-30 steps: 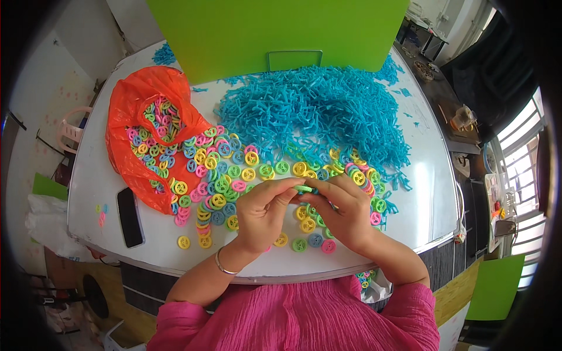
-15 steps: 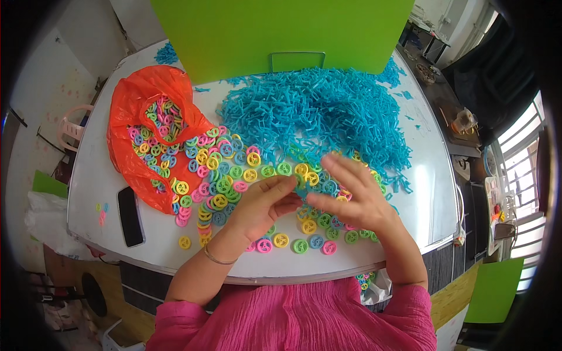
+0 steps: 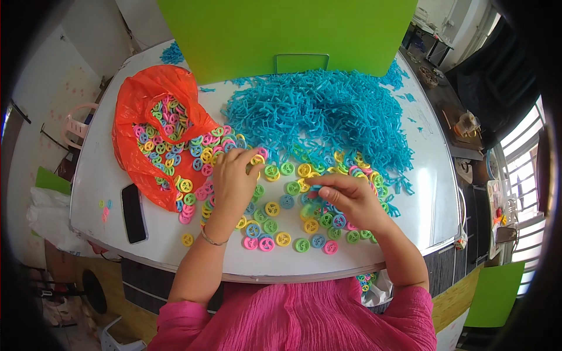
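While the right hand pinches a small blue piece between thumb and forefinger at center frame, the left hand hangs over colored rings just left of center, its grip unclear, where lifting a single ring by its rim seems cleanest.

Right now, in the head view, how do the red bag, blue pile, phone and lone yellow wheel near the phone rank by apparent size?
Largest to smallest:
1. Blue pile
2. Red bag
3. Phone
4. Yellow wheel
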The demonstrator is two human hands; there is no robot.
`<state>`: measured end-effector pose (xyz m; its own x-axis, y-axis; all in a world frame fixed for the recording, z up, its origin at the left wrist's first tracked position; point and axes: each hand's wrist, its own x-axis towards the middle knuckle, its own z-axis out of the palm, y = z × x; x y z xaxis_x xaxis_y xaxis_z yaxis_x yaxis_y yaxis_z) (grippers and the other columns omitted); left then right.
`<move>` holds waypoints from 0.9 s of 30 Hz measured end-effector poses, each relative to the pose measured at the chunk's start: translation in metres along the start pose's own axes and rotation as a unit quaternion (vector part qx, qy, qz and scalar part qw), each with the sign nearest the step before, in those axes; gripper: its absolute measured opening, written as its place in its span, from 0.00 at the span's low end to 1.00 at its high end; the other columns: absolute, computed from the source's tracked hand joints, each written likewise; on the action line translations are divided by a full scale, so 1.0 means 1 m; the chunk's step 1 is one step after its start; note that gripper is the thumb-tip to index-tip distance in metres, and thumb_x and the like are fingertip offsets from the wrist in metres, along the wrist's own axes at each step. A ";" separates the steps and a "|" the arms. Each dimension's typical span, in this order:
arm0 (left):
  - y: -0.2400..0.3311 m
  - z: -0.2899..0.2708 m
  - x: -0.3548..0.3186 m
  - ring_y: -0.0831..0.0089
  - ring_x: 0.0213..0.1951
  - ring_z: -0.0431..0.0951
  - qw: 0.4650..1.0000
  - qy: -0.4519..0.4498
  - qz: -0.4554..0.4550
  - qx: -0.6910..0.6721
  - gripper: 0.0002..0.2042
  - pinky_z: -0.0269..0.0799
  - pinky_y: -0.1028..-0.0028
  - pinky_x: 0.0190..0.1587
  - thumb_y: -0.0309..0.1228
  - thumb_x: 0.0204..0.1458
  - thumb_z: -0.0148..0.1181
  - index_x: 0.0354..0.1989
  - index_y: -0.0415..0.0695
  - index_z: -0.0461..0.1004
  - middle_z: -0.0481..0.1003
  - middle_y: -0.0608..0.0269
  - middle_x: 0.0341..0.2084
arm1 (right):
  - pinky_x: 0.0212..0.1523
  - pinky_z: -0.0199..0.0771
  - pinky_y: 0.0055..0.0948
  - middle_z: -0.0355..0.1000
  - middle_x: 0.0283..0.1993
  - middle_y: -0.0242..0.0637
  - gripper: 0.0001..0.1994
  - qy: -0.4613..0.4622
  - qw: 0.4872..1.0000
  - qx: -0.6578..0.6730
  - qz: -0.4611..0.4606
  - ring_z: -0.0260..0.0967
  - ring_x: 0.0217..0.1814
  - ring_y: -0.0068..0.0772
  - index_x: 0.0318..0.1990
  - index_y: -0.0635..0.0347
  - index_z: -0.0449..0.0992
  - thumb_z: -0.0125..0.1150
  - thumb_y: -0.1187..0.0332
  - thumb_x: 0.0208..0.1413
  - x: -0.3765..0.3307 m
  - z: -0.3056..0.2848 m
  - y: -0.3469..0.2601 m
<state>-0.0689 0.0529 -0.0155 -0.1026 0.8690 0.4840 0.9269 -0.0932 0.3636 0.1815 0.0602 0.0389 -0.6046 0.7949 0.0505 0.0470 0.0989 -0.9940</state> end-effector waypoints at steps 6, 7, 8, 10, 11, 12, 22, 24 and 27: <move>0.018 -0.012 0.006 0.62 0.38 0.72 0.999 0.021 -0.033 -0.014 0.13 0.68 0.65 0.43 0.32 0.42 0.68 0.39 0.47 0.79 0.74 0.61 0.34 | 0.40 0.71 0.26 0.73 0.38 0.38 0.09 0.028 0.996 0.063 0.048 0.72 0.39 0.24 0.44 0.64 0.72 0.53 0.68 0.62 0.006 -0.014 0.013; 0.027 -0.017 0.006 0.62 0.37 0.73 0.992 0.110 0.035 0.051 0.13 0.69 0.65 0.42 0.32 0.42 0.68 0.38 0.47 0.80 0.73 0.62 0.33 | 0.40 0.71 0.26 0.73 0.38 0.38 0.09 0.028 0.996 0.064 0.048 0.72 0.39 0.24 0.44 0.64 0.72 0.53 0.68 0.62 0.006 -0.014 0.015; 0.029 -0.015 0.005 0.62 0.37 0.73 0.992 0.110 0.036 0.051 0.13 0.69 0.65 0.42 0.32 0.42 0.68 0.38 0.47 0.80 0.73 0.62 0.33 | 0.39 0.71 0.27 0.72 0.36 0.36 0.09 0.026 0.991 0.115 0.070 0.71 0.36 0.25 0.44 0.64 0.72 0.53 0.68 0.62 0.007 -0.014 0.017; 0.028 -0.009 0.000 0.64 0.36 0.73 0.995 0.005 0.084 -0.053 0.15 0.69 0.66 0.40 0.32 0.41 0.69 0.39 0.46 0.79 0.73 0.62 0.30 | 0.38 0.72 0.28 0.71 0.34 0.35 0.08 0.024 0.982 0.165 0.093 0.71 0.34 0.26 0.43 0.64 0.71 0.52 0.69 0.62 0.008 -0.014 0.019; 0.025 -0.005 -0.002 0.64 0.36 0.73 0.995 0.005 0.083 -0.053 0.15 0.69 0.66 0.40 0.32 0.41 0.69 0.39 0.46 0.79 0.73 0.62 0.30 | 0.37 0.72 0.29 0.71 0.34 0.35 0.08 0.020 0.973 0.205 0.103 0.71 0.33 0.27 0.43 0.64 0.71 0.53 0.69 0.62 0.008 -0.013 0.019; 0.020 0.000 -0.005 0.65 0.34 0.73 0.995 -0.014 0.081 -0.055 0.13 0.70 0.68 0.38 0.31 0.41 0.69 0.38 0.46 0.79 0.72 0.62 0.29 | 0.36 0.73 0.29 0.70 0.33 0.34 0.08 0.016 0.963 0.243 0.114 0.71 0.33 0.28 0.43 0.65 0.71 0.53 0.70 0.61 0.008 -0.013 0.019; 0.047 -0.012 -0.011 0.81 0.26 0.73 0.676 -0.287 -0.293 -0.612 0.08 0.69 0.82 0.29 0.35 0.58 0.55 0.38 0.43 0.71 0.74 0.68 0.27 | 0.35 0.75 0.28 0.71 0.44 0.41 0.07 -0.012 0.981 0.189 0.044 0.71 0.36 0.27 0.41 0.64 0.70 0.56 0.70 0.60 0.007 -0.004 0.025; 0.048 -0.011 -0.018 0.81 0.28 0.75 0.540 -0.342 -0.334 -0.693 0.10 0.70 0.81 0.32 0.36 0.61 0.52 0.42 0.42 0.70 0.75 0.66 0.27 | 0.37 0.71 0.22 0.71 0.51 0.42 0.07 -0.002 0.993 0.113 0.025 0.70 0.41 0.20 0.40 0.65 0.70 0.55 0.69 0.61 0.007 0.001 0.021; 0.059 -0.014 -0.020 0.82 0.28 0.74 0.550 -0.325 -0.327 -0.696 0.09 0.70 0.82 0.32 0.36 0.60 0.53 0.41 0.43 0.70 0.75 0.67 0.27 | 0.40 0.72 0.21 0.70 0.55 0.45 0.07 0.009 0.992 0.129 -0.008 0.70 0.44 0.20 0.39 0.64 0.69 0.54 0.69 0.61 0.007 0.004 0.020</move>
<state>-0.0173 0.0231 0.0078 0.3194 0.8862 -0.3356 -0.4536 0.4540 0.7669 0.1751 0.0651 0.0186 -0.5897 0.8050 0.0653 -0.1686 -0.0436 -0.9847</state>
